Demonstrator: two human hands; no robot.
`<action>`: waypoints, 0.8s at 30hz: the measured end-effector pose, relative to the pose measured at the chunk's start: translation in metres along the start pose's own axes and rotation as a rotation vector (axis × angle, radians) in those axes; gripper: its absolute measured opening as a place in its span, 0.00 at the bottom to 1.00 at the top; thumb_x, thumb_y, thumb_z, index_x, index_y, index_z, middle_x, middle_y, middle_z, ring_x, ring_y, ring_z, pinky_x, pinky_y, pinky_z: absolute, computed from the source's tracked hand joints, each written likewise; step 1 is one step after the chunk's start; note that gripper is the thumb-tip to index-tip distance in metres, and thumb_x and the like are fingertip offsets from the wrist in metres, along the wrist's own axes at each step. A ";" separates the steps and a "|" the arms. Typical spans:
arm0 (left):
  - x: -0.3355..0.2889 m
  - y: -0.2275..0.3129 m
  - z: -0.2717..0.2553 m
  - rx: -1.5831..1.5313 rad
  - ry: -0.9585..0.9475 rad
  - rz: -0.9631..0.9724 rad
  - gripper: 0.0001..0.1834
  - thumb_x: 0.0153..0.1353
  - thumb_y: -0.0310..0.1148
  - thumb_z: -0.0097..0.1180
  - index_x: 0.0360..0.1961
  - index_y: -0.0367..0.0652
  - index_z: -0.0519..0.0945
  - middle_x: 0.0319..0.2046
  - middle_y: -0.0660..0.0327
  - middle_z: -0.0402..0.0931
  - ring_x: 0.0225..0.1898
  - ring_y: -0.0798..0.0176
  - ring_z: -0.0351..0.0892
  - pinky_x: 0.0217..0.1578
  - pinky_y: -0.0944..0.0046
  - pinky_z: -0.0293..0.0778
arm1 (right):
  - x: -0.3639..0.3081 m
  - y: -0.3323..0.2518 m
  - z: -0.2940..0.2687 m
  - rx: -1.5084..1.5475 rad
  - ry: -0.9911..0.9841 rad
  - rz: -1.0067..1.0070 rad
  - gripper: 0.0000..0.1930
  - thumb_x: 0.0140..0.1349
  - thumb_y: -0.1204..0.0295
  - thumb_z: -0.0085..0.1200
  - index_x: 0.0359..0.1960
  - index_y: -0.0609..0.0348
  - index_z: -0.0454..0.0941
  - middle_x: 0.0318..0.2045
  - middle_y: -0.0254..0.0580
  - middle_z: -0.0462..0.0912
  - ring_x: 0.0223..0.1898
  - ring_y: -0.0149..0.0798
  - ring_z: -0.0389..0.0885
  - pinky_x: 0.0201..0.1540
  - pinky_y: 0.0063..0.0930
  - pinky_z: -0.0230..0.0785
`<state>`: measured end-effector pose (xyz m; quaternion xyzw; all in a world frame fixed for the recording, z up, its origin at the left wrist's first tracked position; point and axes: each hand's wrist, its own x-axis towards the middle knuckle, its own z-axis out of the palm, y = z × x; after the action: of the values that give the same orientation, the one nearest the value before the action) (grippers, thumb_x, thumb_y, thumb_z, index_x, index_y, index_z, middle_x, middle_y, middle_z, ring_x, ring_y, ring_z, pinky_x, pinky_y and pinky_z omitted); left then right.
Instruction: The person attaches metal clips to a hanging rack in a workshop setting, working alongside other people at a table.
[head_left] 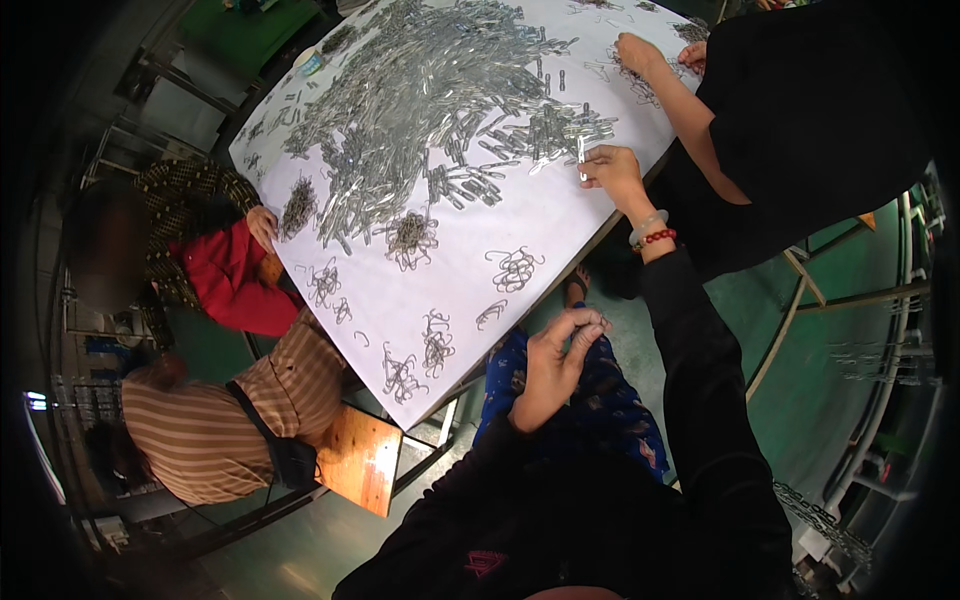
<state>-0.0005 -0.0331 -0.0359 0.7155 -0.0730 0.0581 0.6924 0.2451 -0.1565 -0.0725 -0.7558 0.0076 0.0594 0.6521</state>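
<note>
My right hand (614, 176) reaches over the table's right side, a bracelet at its wrist, and pinches a small flat shiny metal piece (582, 160) upright between thumb and fingers. Just beyond it lies the edge of a large heap of similar metal pieces (420, 85). My left hand (560, 358) is closed in a pinch above my lap, off the table edge. Whatever its fingertips hold, if anything, is too small to name. Nearest to it on the table are a little bunch of bent wire hooks (491, 315) and a larger pile of wire hooks (515, 268).
The white-covered table (460, 225) also carries more hook piles (402, 376) toward its near corner. At right, a black-sleeved co-worker's hand (640, 55) is over another wire pile. Two people sit at left, one with a hand (262, 226) on the table edge. A wooden stool (362, 460) stands there.
</note>
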 end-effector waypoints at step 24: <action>-0.015 0.040 0.006 0.086 0.017 0.187 0.05 0.62 0.26 0.49 0.36 0.35 0.73 0.28 0.56 0.77 0.34 0.56 0.77 0.38 0.61 0.70 | -0.237 -0.075 -0.022 0.256 -0.008 -0.233 0.09 0.52 0.85 0.58 0.37 0.69 0.78 0.26 0.39 0.80 0.24 0.24 0.73 0.27 0.15 0.64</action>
<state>-0.0228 -0.0404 0.0003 0.7342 -0.1307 0.1316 0.6531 0.0179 -0.1826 0.0284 -0.6619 -0.0752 -0.0152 0.7456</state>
